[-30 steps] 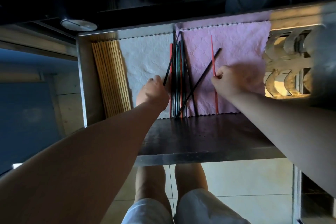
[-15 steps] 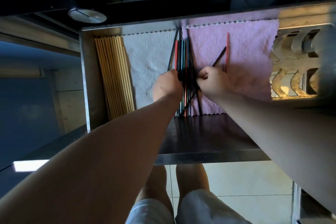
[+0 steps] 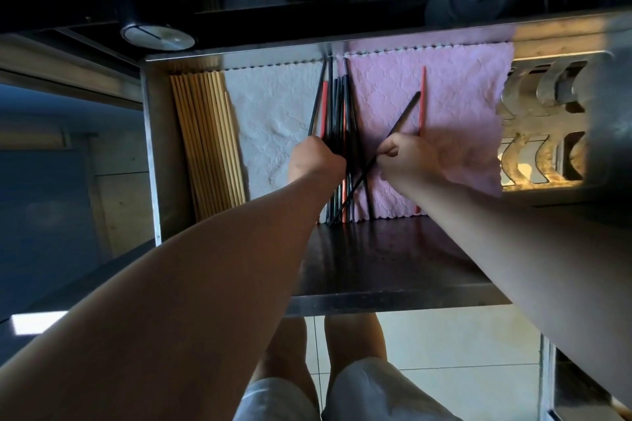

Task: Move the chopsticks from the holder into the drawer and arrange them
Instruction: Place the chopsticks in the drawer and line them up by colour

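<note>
The left hand (image 3: 316,161) is curled into a loose fist, its fingers closed on the left side of the dark bundle (image 3: 337,106) of chopsticks in the middle of the drawer (image 3: 376,260). The right hand (image 3: 407,157), just beside it, pinches one black chopstick (image 3: 405,111) between thumb and fingertips. This stick lies slantwise, its near end crossing the foot of the bundle and its far end pointing right. One red chopstick (image 3: 422,96) runs straight under the right hand; I cannot tell whether that hand grips it too.

The bundle is mostly black sticks packed too tightly to count, with two red ones showing among them, so three red sticks are in view. It lies along the seam between two cloths: one white cloth (image 3: 273,113) on the left, one pink cloth (image 3: 461,96) on the right. Against the drawer's left wall lies one neat row of wooden chopsticks (image 3: 205,137), roughly a dozen, side by side and touching. At the right edge sits one metal holder (image 3: 547,120) with curved cut-outs. Below the drawer front, two bare knees stand on a tiled floor (image 3: 444,345).
</note>
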### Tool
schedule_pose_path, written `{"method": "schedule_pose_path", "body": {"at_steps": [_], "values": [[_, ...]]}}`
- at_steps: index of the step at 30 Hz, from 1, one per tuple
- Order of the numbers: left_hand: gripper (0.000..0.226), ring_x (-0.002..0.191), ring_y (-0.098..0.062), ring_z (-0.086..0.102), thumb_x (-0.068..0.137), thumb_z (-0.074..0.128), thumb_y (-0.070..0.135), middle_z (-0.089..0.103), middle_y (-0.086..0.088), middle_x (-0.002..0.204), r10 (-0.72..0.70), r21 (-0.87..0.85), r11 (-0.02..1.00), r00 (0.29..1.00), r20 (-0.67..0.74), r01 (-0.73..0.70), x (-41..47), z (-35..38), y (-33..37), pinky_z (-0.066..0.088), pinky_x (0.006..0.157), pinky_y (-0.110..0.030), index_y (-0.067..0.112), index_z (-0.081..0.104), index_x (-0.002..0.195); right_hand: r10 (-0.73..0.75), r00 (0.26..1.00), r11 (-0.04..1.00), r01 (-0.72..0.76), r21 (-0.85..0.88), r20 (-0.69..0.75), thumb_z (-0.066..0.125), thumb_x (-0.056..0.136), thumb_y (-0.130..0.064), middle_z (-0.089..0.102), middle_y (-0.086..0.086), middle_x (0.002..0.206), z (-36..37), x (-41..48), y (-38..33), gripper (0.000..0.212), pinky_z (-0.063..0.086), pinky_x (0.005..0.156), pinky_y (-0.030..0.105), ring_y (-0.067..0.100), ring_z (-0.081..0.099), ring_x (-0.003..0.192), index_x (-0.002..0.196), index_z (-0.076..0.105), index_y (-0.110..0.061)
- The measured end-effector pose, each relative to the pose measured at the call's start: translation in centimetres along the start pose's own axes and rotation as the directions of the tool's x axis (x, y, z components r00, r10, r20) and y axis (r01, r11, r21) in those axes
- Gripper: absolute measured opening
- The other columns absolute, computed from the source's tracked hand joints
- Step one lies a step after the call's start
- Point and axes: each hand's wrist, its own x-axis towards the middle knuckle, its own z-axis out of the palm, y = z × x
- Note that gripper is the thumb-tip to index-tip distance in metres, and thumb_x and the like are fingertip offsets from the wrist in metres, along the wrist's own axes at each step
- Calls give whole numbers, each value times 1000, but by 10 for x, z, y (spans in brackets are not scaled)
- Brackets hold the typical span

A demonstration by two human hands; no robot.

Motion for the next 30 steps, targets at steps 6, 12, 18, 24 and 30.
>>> {"method": "schedule_pose_path", "body": {"at_steps": [6, 12, 18, 24, 30], "values": [[6, 58, -15, 47, 84, 48, 7, 51, -2, 71, 52, -94, 994, 999, -4, -52, -2, -3, -11, 29, 43, -23, 8, 54, 86, -13, 1000, 1000, 13, 5, -14, 53, 83, -10, 63, -7, 67, 2, 1, -2, 17, 55, 71, 30, 20, 68, 76, 82, 65, -23], [13, 61, -14, 52, 96, 51, 20, 57, -2, 74, 60, -167, 984, 997, -54, -68, -3, -10, -29, 35, 47, -23, 10, 58, 91, 13, 999, 1000, -13, 4, -35, 57, 84, -9, 65, -4, 79, 8, 4, -2, 15, 46, 71, 24, 16, 63, 81, 87, 69, -17], [17, 65, -13, 52, 96, 38, 13, 56, -1, 77, 5, -228, 973, 996, -93, -26, -7, -11, -35, 34, 48, -26, 10, 55, 99, 101, 965, 994, -107, -9, -240, 58, 88, -13, 70, 4, 95, -1, 9, -1, 12, 39, 71, 21, 21, 63, 93, 94, 68, -11], [10, 65, -14, 53, 92, 44, 12, 56, 0, 79, -11, -216, 976, 986, -169, -26, -16, -16, -42, 38, 48, -26, 15, 52, 97, 120, 968, 972, -160, -172, -222, 60, 91, -32, 68, 7, 97, -9, 5, -2, 23, 35, 70, 23, 27, 61, 92, 100, 66, -12], [15, 59, -12, 55, 92, 54, 20, 58, 2, 79, -66, -206, 978, 980, -187, 26, -13, -17, -47, 35, 43, -23, 19, 49, 107, 235, 964, 943, -258, -211, -126, 64, 86, -42, 71, 17, 101, 18, 20, -11, 43, 45, 69, 26, 31, 67, 92, 104, 68, -3]]}}
